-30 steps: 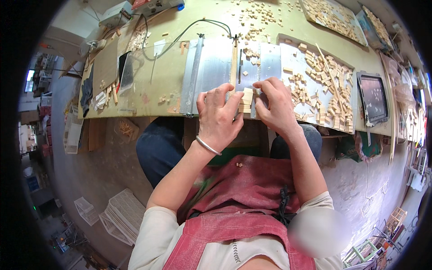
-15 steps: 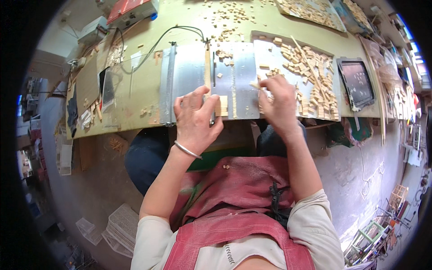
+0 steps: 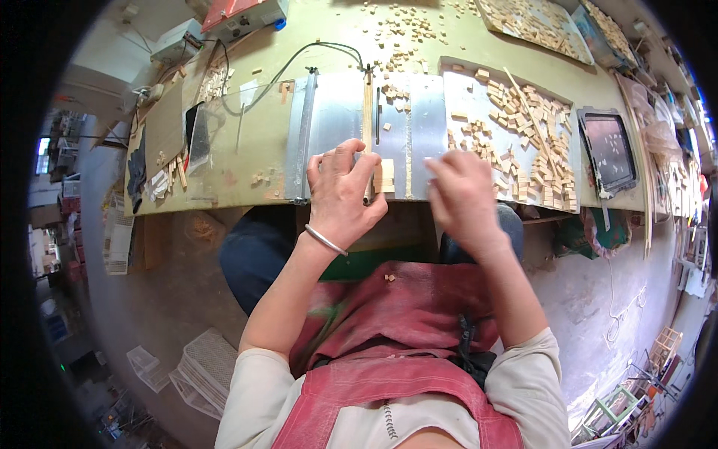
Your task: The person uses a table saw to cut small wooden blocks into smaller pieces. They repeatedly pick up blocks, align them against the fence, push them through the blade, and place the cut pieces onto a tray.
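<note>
My left hand [image 3: 342,187] is at the front of a grey metal plate [image 3: 336,108], its fingers curled over a long wooden strip [image 3: 367,112]. Thumb and forefinger close on the left side of a small pale wooden block [image 3: 385,176], whose contact with the fingertips is partly hidden. My right hand [image 3: 465,196] hovers between the plate and a white board [image 3: 458,90] heaped with small wooden blocks [image 3: 516,112]. Its fingers are bunched and blurred; a pale spot shows at the tips, too smeared to name.
A thin stick [image 3: 529,120] lies across the heaped blocks. To the right is a black-framed tray [image 3: 609,150]. More blocks [image 3: 400,45] scatter at the back. A black cable [image 3: 280,67] curves over the table near a red box [image 3: 243,19]. Two wooden bits [image 3: 390,278] rest on my apron.
The whole view has shifted slightly. My right hand has come nearer and a little left, away from the board of blocks. My left hand stays by the wooden strip and block.
</note>
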Available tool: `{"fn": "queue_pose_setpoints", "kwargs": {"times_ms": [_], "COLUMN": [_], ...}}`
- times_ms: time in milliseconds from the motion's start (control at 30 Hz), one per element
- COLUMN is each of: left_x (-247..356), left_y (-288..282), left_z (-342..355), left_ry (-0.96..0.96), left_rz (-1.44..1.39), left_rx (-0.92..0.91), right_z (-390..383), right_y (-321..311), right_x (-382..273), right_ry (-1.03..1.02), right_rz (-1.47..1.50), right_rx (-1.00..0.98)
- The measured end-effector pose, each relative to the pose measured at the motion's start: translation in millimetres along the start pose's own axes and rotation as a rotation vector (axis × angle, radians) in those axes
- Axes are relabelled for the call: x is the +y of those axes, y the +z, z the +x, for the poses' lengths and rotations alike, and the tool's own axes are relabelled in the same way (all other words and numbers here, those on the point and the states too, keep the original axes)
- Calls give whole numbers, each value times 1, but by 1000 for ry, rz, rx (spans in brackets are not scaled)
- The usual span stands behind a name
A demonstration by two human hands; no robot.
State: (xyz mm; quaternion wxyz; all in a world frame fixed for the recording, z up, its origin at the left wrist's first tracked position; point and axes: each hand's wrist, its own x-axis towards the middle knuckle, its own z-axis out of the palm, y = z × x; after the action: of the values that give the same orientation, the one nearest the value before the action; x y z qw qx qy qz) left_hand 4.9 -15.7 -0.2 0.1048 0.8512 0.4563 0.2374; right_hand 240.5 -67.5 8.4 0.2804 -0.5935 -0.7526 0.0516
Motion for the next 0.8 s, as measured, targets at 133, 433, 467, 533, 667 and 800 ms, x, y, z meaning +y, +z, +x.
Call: {"fn": "queue_pose_setpoints", "kwargs": {"times_ms": [133,433,467,533,667,800], "left_x": [-2,-6,-6,-6,-8,-9], "left_y": [0,0,0,-1,-2,0], "left_z": [3,1,1,2,2,2], "left_ry": [6,-28,-24,-17,-29,-32], "left_rz": [-19,-40,-42,-46,-37,-52], "left_rx": [-20,-34,-37,-43,-64,-61], "right_z": [6,-5,-7,-11,-6,-6], "right_y": [50,49,57,56,53,49], "right_x": [-28,-34,-37,-33,-33,-37], "right_ry": [-5,-5,-31,-33,-15,-33], "right_rz": [-110,17,6,10,64,30], "right_rx": [9,46,93,68,49,-2]}}
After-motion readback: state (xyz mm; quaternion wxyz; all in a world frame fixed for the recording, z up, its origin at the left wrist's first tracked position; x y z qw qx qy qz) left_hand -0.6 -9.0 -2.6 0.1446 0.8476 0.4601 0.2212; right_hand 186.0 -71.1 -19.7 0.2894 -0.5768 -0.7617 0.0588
